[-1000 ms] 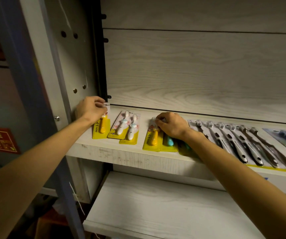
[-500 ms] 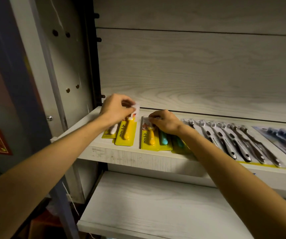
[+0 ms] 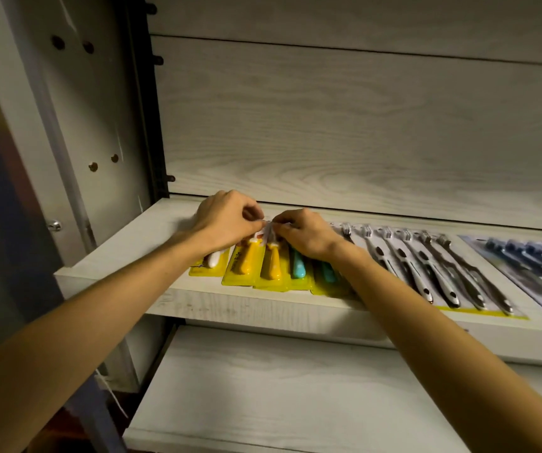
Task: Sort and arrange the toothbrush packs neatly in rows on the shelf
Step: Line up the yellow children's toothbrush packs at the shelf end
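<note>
Both hands meet over the small yellow packs: the left hand (image 3: 227,220) and the right hand (image 3: 305,233) each pinch the top edge of a pack with curled fingers, fingertips nearly touching. The yellow-carded packs (image 3: 256,273) lie overlapped near the front of the upper shelf (image 3: 125,256), showing a white handle, two orange-yellow handles and two teal ones. Just to their right lies a wide pack of grey-and-white toothbrushes (image 3: 426,266), then a blue pack (image 3: 538,269).

Half a second ago the hands were apart, the left one holding an orange-handled pack away from the right hand's group; now that pack sits against the others.

Brush heads and pack tops are hidden under the hands, so which pack each holds is probably not decidable. The frame's right edge cuts off the blue pack.
</note>
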`<move>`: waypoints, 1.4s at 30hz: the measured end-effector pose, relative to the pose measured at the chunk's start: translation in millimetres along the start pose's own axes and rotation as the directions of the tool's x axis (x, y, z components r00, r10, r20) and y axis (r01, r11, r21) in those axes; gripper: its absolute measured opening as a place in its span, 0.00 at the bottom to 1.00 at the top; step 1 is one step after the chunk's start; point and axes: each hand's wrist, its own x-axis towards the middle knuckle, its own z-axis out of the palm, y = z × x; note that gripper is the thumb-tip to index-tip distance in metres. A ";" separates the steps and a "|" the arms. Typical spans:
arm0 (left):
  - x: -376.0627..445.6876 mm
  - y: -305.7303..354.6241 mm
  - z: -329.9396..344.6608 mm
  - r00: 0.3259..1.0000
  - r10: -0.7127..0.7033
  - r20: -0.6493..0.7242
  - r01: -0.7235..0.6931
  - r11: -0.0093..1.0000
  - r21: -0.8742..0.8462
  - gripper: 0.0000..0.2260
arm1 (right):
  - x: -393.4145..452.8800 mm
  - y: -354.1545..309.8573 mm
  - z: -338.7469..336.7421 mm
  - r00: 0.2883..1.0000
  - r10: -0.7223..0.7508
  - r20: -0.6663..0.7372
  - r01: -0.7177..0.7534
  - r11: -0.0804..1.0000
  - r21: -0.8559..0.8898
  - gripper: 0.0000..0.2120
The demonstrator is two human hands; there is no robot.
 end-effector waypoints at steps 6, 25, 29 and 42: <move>1.0 -1.9 -15.5 0.991 0.105 -0.086 -0.098 0.992 0.081 0.10 | 2.0 1.7 3.5 1.000 0.003 -0.016 -0.004 0.999 -0.041 0.15; -13.9 -29.5 -18.0 0.988 -0.097 0.116 0.123 0.964 -0.235 0.10 | -4.3 -1.2 7.2 1.000 0.013 -0.017 -0.015 0.993 -0.117 0.17; -14.7 -13.2 -10.7 0.988 -0.126 0.091 0.138 0.979 -0.148 0.10 | -4.9 -2.6 6.4 0.999 0.027 -0.029 -0.030 0.995 -0.095 0.17; -27.9 -5.4 -16.6 0.986 -0.062 0.157 0.088 0.982 -0.165 0.15 | -10.5 -7.9 3.6 0.998 0.059 -0.036 -0.064 0.984 -0.164 0.18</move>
